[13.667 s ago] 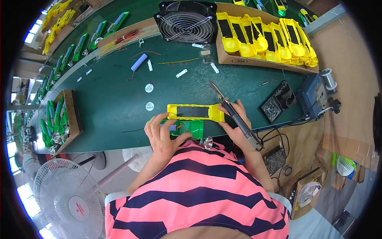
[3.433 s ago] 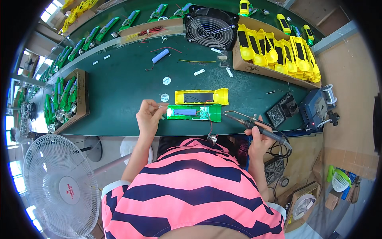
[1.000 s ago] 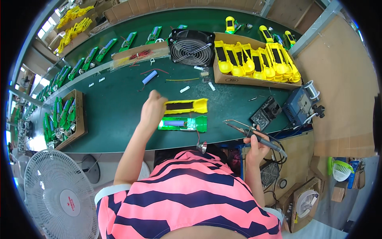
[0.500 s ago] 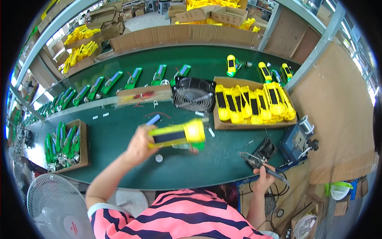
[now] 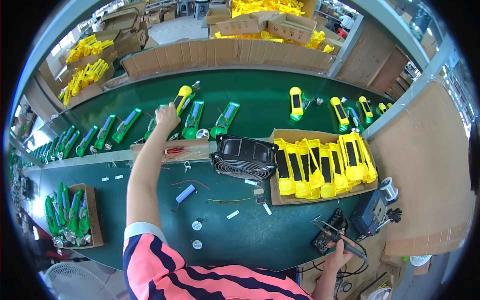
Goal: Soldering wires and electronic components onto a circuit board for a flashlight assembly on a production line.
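With my left arm stretched far forward, my left hand (image 5: pixel 167 120) is closed on the lower end of a yellow flashlight body (image 5: pixel 182 97) with a dark panel. The body is over the green conveyor belt, among green flashlight halves (image 5: pixel 194 119) fitted with blue cells. A small silvery part shows by its yellow head. My right hand (image 5: pixel 338 256) grips a soldering iron (image 5: pixel 354 248) by its handle at the lower right. The iron's front end lies over a dark stand (image 5: pixel 331 231) on the bench.
A carton (image 5: pixel 300 200) of yellow bodies stands right of a black fan (image 5: pixel 245 157). Another carton (image 5: pixel 96 220) holds green halves at the left. A blue cell (image 5: pixel 185 193) and wire bits lie mid-bench. The blue soldering station (image 5: pixel 369 212) carries a solder spool (image 5: pixel 388 189).
My left hand has carried the yellow flashlight body from above the bench forward to the conveyor belt. My right hand still holds the soldering iron near its stand.
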A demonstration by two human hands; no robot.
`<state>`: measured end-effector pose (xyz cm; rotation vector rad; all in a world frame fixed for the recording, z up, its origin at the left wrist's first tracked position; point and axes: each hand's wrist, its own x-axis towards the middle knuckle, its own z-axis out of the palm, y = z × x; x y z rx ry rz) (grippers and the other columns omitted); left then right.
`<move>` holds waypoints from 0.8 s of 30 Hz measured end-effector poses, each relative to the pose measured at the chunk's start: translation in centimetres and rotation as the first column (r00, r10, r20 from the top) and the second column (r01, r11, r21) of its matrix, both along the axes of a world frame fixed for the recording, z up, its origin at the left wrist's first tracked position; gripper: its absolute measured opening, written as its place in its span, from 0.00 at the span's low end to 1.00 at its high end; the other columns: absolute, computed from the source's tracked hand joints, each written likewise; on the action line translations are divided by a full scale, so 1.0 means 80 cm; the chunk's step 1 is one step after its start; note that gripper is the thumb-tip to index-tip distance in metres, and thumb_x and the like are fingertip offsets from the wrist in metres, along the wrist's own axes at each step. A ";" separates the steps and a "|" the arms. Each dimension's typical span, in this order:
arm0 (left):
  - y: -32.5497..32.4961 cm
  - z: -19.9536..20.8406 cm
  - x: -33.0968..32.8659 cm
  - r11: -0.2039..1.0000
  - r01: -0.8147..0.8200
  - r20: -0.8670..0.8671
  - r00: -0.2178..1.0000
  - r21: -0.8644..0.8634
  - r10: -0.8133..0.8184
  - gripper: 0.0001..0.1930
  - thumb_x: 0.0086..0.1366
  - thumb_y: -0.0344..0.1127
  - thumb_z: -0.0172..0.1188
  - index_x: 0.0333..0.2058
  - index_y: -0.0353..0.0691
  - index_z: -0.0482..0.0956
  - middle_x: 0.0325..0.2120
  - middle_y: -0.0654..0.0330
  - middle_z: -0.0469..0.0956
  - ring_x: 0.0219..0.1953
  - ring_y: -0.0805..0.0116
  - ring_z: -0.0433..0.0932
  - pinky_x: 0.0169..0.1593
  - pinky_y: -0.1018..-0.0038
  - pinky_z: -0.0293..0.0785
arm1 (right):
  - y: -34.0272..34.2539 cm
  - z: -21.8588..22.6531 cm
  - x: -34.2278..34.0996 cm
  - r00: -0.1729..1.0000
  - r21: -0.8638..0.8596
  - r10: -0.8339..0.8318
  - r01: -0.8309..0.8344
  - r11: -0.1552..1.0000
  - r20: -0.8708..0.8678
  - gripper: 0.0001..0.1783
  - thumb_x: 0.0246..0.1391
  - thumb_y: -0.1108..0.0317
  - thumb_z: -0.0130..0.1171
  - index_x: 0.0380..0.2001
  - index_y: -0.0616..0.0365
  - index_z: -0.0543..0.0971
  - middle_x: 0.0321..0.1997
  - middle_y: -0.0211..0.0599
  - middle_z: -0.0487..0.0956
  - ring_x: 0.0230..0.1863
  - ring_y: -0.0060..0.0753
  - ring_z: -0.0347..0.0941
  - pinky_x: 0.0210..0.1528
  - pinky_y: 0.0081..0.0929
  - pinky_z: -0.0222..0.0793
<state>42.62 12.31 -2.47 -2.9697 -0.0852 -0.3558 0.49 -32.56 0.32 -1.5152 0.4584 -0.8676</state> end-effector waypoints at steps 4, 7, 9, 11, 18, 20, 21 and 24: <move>-0.061 0.056 -0.017 0.845 0.237 -0.068 0.970 0.480 -0.234 0.31 0.42 0.43 0.62 0.46 0.42 0.64 0.51 0.50 0.59 0.53 0.59 0.60 0.54 0.61 0.57 | -0.011 0.005 -0.001 0.999 -0.064 -0.031 0.032 0.997 0.012 0.09 0.48 0.72 0.52 0.34 0.63 0.70 0.26 0.37 0.72 0.20 0.25 0.69 0.22 0.18 0.63; -0.057 0.045 -0.015 0.297 0.870 -0.228 0.406 0.394 -0.885 0.17 0.53 0.32 0.47 0.44 0.44 0.66 0.54 0.55 0.58 0.59 0.58 0.53 0.60 0.62 0.50 | -0.003 0.029 0.020 0.996 -0.025 -0.087 0.088 0.996 0.023 0.11 0.47 0.72 0.52 0.35 0.63 0.69 0.23 0.37 0.73 0.18 0.24 0.67 0.27 0.19 0.65; -0.065 0.053 -0.025 0.290 0.915 -0.255 0.363 0.280 -0.896 0.08 0.52 0.33 0.48 0.33 0.42 0.69 0.55 0.55 0.58 0.60 0.60 0.51 0.61 0.63 0.49 | -0.011 0.031 0.031 0.995 -0.102 -0.059 0.067 0.993 0.083 0.12 0.49 0.72 0.51 0.38 0.64 0.69 0.22 0.38 0.71 0.19 0.25 0.66 0.24 0.19 0.63; -0.066 0.071 -0.034 0.427 0.883 -0.151 0.457 0.193 -0.877 0.17 0.40 0.27 0.60 0.32 0.39 0.67 0.54 0.55 0.60 0.60 0.57 0.52 0.61 0.62 0.50 | -0.021 0.039 0.049 0.995 -0.212 -0.048 0.066 0.975 0.089 0.13 0.51 0.74 0.49 0.41 0.64 0.66 0.18 0.36 0.70 0.19 0.25 0.67 0.26 0.20 0.64; -0.097 0.223 -0.173 0.631 0.762 0.169 0.609 0.146 -0.775 0.35 0.37 0.29 0.63 0.48 0.39 0.60 0.30 0.52 0.72 0.36 0.57 0.71 0.39 0.64 0.66 | -0.093 0.056 0.143 0.984 -0.864 -0.167 0.036 0.503 -0.057 0.25 0.44 0.75 0.56 0.48 0.60 0.62 0.44 0.43 0.71 0.45 0.45 0.66 0.54 0.39 0.53; -0.144 0.255 -0.256 0.581 0.813 0.049 0.579 0.037 -0.814 0.38 0.37 0.28 0.62 0.52 0.43 0.58 0.18 0.54 0.71 0.24 0.55 0.72 0.28 0.62 0.68 | -0.119 0.048 0.166 0.945 -0.923 -0.295 -0.017 0.384 -0.140 0.32 0.40 0.70 0.59 0.51 0.56 0.60 0.46 0.42 0.70 0.48 0.49 0.64 0.58 0.49 0.46; -0.152 0.254 -0.288 0.535 0.840 -0.103 0.526 -0.097 -0.844 0.38 0.38 0.29 0.61 0.52 0.46 0.56 0.16 0.53 0.71 0.21 0.54 0.72 0.24 0.62 0.67 | -0.134 0.034 0.178 0.938 -0.940 -0.324 -0.003 0.341 -0.120 0.34 0.39 0.68 0.59 0.53 0.55 0.58 0.46 0.41 0.70 0.48 0.48 0.64 0.59 0.51 0.43; -0.167 0.205 -0.399 0.462 0.865 -0.382 0.366 -0.198 -0.849 0.37 0.43 0.31 0.55 0.56 0.48 0.54 0.15 0.56 0.71 0.19 0.58 0.72 0.24 0.63 0.66 | -0.166 0.021 0.209 0.940 -0.895 -0.257 -0.096 0.435 -0.226 0.30 0.39 0.71 0.56 0.50 0.55 0.62 0.38 0.48 0.73 0.38 0.50 0.69 0.42 0.42 0.61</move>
